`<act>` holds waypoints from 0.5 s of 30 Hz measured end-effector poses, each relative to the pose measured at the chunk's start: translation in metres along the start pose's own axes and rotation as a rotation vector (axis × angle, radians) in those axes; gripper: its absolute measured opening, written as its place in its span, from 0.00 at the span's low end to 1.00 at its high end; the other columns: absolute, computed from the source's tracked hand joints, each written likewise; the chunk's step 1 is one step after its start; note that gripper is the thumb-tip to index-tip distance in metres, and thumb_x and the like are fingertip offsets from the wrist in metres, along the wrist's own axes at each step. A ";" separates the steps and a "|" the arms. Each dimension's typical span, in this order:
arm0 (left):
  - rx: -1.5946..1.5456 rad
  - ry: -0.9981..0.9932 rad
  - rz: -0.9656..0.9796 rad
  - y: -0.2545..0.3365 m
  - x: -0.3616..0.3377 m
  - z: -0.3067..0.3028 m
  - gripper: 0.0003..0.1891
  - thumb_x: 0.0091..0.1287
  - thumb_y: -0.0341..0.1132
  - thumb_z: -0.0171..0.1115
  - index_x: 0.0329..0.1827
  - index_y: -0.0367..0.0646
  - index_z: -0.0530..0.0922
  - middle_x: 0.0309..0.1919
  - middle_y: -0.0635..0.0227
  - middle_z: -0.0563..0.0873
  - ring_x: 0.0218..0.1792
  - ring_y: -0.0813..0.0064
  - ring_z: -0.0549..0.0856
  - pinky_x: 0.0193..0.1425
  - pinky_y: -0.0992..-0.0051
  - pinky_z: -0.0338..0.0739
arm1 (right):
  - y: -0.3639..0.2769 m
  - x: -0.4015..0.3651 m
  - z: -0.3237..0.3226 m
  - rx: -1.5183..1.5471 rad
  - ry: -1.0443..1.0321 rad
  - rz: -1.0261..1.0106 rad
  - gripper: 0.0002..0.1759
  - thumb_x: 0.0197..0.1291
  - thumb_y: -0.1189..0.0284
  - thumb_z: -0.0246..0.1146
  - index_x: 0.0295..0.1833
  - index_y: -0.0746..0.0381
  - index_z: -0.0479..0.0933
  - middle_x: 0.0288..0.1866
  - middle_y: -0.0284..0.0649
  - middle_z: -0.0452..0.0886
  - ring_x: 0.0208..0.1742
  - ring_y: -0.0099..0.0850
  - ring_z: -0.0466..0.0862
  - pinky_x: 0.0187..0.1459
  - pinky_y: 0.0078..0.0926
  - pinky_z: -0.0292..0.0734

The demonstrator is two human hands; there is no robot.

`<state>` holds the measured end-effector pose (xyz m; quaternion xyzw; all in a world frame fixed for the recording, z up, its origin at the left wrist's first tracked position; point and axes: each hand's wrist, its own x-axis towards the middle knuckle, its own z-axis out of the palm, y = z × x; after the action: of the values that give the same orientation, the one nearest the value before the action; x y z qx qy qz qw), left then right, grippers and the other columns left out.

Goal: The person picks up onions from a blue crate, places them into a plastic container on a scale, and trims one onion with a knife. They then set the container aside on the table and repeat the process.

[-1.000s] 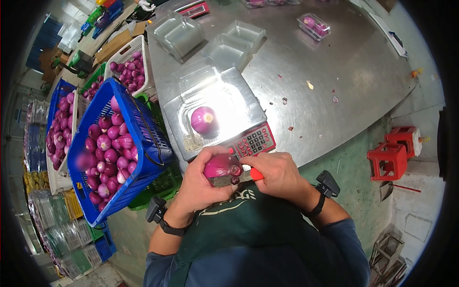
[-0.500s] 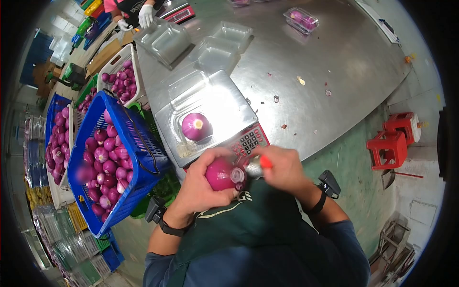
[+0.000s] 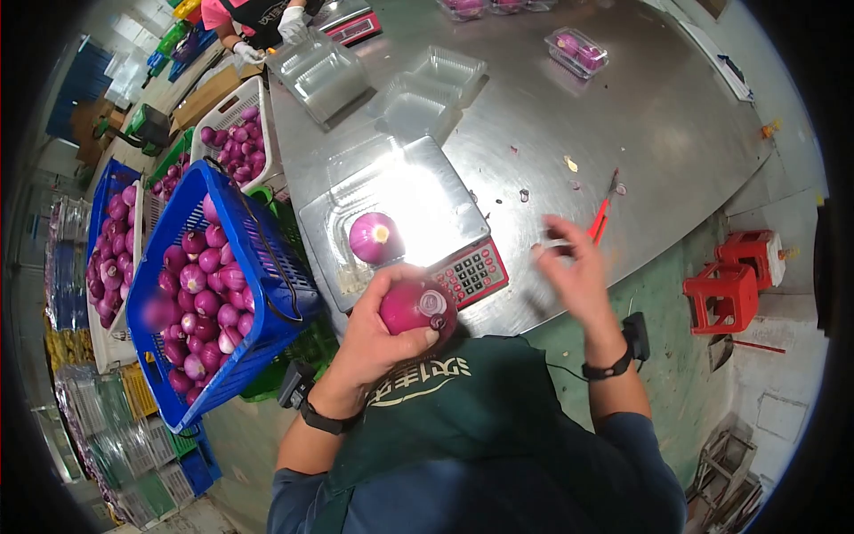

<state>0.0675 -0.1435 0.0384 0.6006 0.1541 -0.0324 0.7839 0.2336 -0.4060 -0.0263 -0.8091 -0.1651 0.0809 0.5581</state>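
One onion (image 3: 372, 237) is set in the tray (image 3: 340, 254); a second onion (image 3: 409, 307), apparently trimmed, is clamped outside it by the left hand (image 3: 367, 343). The right hand's (image 3: 578, 278) fingers are held apart near the knife (image 3: 602, 221).

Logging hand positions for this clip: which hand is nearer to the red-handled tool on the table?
Right. The right hand is close beside the handle of the red-handled tool; the left hand is farther away, holding an onion by the scale's keypad.

R hand (image 3: 576, 274) pt. blurred; co-worker (image 3: 260, 16) cut off @ top.
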 end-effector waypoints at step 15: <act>-0.236 -0.129 -0.090 -0.006 -0.023 -0.032 0.43 0.51 0.34 0.81 0.72 0.39 0.71 0.63 0.52 0.83 0.63 0.59 0.85 0.70 0.61 0.81 | -0.002 0.006 0.046 -0.509 -0.281 -0.403 0.07 0.59 0.75 0.71 0.44 0.62 0.88 0.45 0.48 0.88 0.48 0.49 0.86 0.51 0.41 0.82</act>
<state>0.0380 -0.1182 0.0320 0.4936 0.1329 -0.0875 0.8550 0.2244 -0.3628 -0.0405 -0.8545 -0.4116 0.0360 0.3149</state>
